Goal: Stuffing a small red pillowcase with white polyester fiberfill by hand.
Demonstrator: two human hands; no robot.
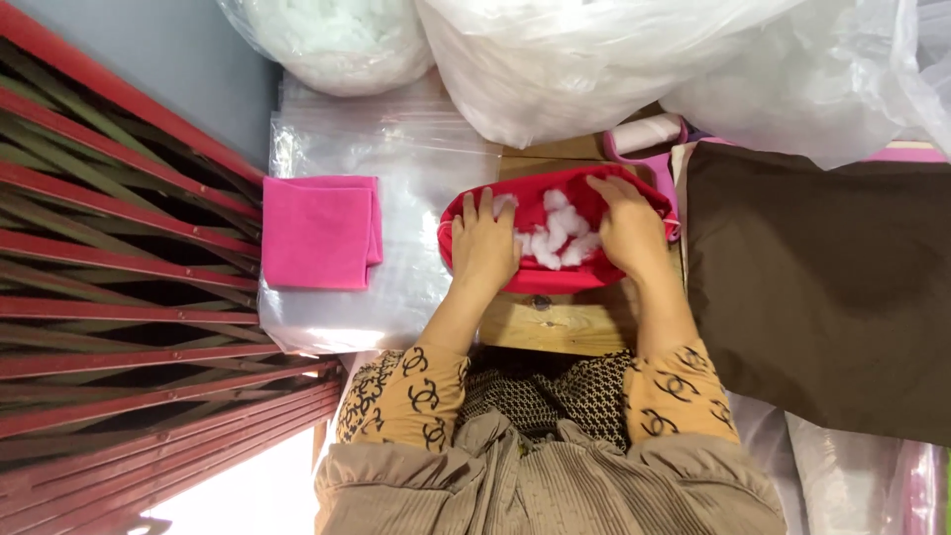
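Note:
A red fabric cover (550,279) lies open on a small wooden stand (555,327), with white stuffing fibre (557,238) showing in its opening. My left hand (483,248) grips the left edge of the cover, fingers curled over the rim. My right hand (630,230) presses on the right side of the cover, fingers reaching into the opening beside the fibre. Both forearms wear patterned orange sleeves.
A folded pink cloth (322,231) lies on clear plastic bags (416,178) to the left. Large plastic bags of white fibre (594,59) stand behind. A brown cushion (822,287) is on the right. A red folding gate (109,277) lines the left side.

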